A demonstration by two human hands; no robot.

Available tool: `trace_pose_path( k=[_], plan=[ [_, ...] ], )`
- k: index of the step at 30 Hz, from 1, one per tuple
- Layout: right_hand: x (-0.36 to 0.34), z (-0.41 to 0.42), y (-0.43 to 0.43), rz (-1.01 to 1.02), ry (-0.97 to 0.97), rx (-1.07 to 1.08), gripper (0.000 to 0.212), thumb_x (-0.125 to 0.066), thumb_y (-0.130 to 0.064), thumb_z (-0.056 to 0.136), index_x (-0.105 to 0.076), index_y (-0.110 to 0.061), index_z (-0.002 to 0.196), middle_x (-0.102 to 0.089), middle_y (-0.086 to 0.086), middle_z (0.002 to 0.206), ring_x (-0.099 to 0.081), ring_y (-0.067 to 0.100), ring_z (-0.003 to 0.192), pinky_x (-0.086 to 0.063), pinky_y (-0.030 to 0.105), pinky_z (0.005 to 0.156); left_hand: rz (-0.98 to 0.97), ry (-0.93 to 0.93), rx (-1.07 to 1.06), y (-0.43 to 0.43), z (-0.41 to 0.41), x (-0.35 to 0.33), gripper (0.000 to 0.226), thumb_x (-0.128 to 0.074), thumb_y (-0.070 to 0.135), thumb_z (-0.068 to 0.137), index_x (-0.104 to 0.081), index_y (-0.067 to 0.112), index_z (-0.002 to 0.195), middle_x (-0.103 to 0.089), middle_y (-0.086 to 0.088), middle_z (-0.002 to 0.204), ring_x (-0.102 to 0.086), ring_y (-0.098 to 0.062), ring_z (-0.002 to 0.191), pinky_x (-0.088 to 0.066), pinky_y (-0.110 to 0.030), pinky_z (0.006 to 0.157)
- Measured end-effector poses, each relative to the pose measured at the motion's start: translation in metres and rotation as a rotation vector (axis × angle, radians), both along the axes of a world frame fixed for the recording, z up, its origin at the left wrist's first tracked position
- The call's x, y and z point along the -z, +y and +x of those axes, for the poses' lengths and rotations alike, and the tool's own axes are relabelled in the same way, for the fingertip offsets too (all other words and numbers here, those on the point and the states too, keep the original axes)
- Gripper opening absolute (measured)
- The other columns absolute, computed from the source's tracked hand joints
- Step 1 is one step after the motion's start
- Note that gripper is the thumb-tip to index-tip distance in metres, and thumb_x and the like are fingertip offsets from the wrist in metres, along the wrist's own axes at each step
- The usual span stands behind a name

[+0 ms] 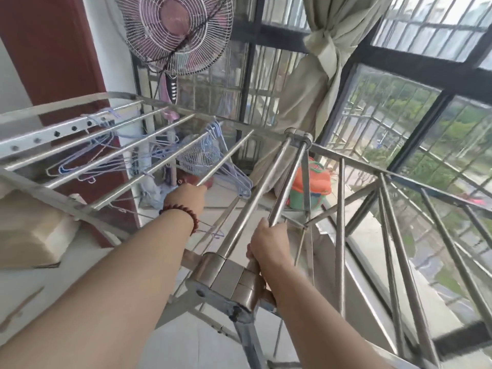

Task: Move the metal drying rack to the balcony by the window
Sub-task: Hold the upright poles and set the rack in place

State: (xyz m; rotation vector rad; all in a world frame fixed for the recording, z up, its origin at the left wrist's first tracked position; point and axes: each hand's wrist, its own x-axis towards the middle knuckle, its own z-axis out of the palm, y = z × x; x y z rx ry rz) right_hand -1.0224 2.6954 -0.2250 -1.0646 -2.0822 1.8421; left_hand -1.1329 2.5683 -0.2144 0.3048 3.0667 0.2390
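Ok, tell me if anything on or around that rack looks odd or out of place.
Mostly the hangers: a tangled bunch dangles from the rods of the rack on its left wing, free to swing or slip as both hands carry it. The left hand grips a wing rod, the right hand a centre bar. Nothing looks broken or spilled.

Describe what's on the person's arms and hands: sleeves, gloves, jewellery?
Both forearms are bare, no sleeves in view, no gloves. The left hand has a dark red beaded bracelet at the wrist. The right hand shows no watch, ring or band.
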Motion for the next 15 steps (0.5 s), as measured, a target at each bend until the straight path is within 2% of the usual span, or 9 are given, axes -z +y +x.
trace_pose_path(
  k=[3,7,10,13,15],
  plan=[
    [0.001,0.005,-0.003,0.019,0.0,-0.059,0.018,-0.032,-0.026,0.092,-0.037,-0.01,0.089,-0.047,0.007,0.059,-0.046,0.014,0.03,-0.032,0.017,0.031,-0.007,0.026,-0.014,-0.01,0.008,0.0,0.035,-0.027,0.007,0.095,-0.049,0.007,0.122,-0.057,-0.023,0.116,-0.057,-0.038,0.103,-0.047,-0.043,0.083],
    [0.002,0.009,-0.009,0.034,0.001,-0.105,0.019,-0.032,-0.024,0.091,-0.034,-0.011,0.077,-0.043,0.007,0.052,-0.04,0.012,0.02,-0.024,0.01,0.028,0.011,0.059,-0.005,-0.027,0.024,0.0,0.037,-0.024,0.02,0.1,-0.049,0.008,0.125,-0.057,-0.022,0.114,-0.058,-0.037,0.101,-0.047,-0.042,0.082],
    [0.003,0.009,-0.011,0.055,-0.006,-0.148,0.02,-0.034,-0.023,0.089,-0.032,-0.015,0.072,-0.04,0.004,0.051,-0.043,0.014,0.025,-0.028,0.013,0.03,0.026,0.078,-0.03,-0.039,0.035,0.001,0.04,-0.025,0.013,0.098,-0.047,0.01,0.131,-0.057,-0.023,0.117,-0.058,-0.037,0.102,-0.047,-0.042,0.083],
    [0.001,0.005,-0.017,0.081,-0.007,-0.209,0.02,-0.036,-0.021,0.088,-0.031,-0.015,0.07,-0.04,0.004,0.052,-0.044,0.016,0.029,-0.03,0.016,0.031,0.09,0.034,-0.129,-0.053,0.044,0.002,0.033,-0.029,0.009,0.096,-0.053,0.002,0.118,-0.059,-0.023,0.116,-0.057,-0.035,0.095,-0.044,-0.039,0.078],
    [-0.001,0.0,-0.022,0.094,-0.004,-0.262,0.019,-0.037,-0.021,0.089,-0.032,-0.014,0.072,-0.041,0.005,0.054,-0.045,0.018,0.034,-0.033,0.022,0.035,0.083,0.036,-0.164,-0.063,0.046,0.002,0.033,-0.031,0.009,0.097,-0.053,0.004,0.121,-0.06,-0.021,0.118,-0.059,-0.035,0.102,-0.045,-0.038,0.08]
  ],
)
